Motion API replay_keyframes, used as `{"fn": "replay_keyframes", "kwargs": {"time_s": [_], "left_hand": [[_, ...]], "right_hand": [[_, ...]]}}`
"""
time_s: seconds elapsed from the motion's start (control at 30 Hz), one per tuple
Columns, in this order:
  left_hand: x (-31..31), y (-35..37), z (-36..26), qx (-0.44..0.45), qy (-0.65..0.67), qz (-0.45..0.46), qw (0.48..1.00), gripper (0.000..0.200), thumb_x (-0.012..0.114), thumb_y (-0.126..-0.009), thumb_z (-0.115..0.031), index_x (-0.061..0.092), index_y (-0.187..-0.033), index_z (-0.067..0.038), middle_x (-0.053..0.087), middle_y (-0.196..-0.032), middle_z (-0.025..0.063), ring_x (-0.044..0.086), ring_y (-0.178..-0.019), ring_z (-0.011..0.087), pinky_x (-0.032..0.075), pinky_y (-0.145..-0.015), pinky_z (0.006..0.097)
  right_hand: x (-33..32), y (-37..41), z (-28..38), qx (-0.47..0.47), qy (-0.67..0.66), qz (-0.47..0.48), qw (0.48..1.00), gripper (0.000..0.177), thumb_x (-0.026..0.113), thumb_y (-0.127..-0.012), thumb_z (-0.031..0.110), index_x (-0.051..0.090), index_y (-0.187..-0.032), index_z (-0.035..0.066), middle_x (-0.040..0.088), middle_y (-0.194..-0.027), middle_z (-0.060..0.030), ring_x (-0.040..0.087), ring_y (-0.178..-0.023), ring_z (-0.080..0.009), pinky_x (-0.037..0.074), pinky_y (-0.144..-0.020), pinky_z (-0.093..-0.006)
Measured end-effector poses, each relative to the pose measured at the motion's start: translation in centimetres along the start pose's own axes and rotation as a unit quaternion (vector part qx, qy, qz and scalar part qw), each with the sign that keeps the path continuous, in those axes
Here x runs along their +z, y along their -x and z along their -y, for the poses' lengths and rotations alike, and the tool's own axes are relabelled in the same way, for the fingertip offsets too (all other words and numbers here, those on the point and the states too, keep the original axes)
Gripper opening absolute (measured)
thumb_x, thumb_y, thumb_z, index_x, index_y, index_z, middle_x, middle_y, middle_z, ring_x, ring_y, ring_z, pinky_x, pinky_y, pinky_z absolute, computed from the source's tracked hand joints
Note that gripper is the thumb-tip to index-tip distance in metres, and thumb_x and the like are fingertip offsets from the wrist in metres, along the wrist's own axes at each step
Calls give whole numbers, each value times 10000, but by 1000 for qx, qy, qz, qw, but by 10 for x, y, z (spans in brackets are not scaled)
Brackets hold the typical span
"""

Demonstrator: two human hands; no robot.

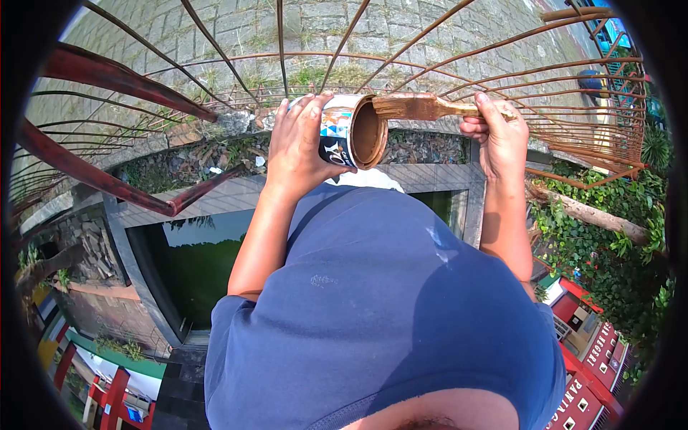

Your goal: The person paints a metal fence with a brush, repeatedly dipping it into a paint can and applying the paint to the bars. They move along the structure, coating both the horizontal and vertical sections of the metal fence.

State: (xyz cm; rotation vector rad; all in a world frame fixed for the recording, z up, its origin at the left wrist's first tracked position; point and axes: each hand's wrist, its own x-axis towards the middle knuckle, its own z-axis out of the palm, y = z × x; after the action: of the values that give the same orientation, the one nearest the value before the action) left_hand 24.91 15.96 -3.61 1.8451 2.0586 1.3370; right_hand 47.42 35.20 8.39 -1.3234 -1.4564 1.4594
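Brown-coated brush (pixel 423 108), pinched in the right hand (pixel 499 132), overlaps the open tin (pixel 344 132). Left hand (pixel 297 140) clasps the tin's side

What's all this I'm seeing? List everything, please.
Paint can: one, white-and-blue, upper centre
Paintbrush: one, brown, at can's mouth
Bars: many, rusty brown, top and sides
Beams: at least two, dark red, left
Paving: one stretch, grey, top
Basin: at least one, grey-rimmed, middle left
Leaves: many, green, right
Trunk: one, brown, right
Buildings: count unclear, red, lower corners
Shirt: one, blue, lower centre
Left hand: one, bare, on can
Right hand: one, bare, gripping brush
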Motion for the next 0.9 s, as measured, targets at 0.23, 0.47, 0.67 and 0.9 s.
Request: {"fn": "replay_keyframes", "kwargs": {"time_s": [0.23,0.47,0.67,0.9], "left_hand": [[14,2,4,-10,62,-41,997,1638,1010,-451,-394,-158,-1589,-241,521,-1463,156,534,-1299,418,318,-1139,633],[32,-25,-23,19,65,-48,997,1673,989,-436,-506,-193,-1588,-235,542,-1450,148,569,-1260,415,438,-1038,560],[64,-65,-65,65,18,-59,996,1654,951,-453,-598,-184,-1591,-208,559,-1437,136,598,-1203,407,470,-965,549],[109,-106,-116,107,-38,-55,992,1658,962,-462,-552,-204,-1584,-195,543,-1452,132,600,-1196,405,456,-974,541]], "right_hand": [[-50,2,-16,78,-152,-14,985,194,723,-954,216,647,-971,39,708,-734,-145,706,-573,-185,618,-541,-303],[-97,8,-56,167,-315,-20,934,167,653,-998,269,667,-1042,108,729,-762,-116,724,-618,-177,622,-558,-321],[-151,-17,-57,77,-372,35,925,142,645,-991,205,661,-1006,64,730,-776,-138,730,-630,-224,637,-595,-363],[-205,-34,-5,-189,-143,62,969,86,702,-925,22,642,-879,-21,669,-831,-92,686,-687,-180,639,-634,-352]]}}
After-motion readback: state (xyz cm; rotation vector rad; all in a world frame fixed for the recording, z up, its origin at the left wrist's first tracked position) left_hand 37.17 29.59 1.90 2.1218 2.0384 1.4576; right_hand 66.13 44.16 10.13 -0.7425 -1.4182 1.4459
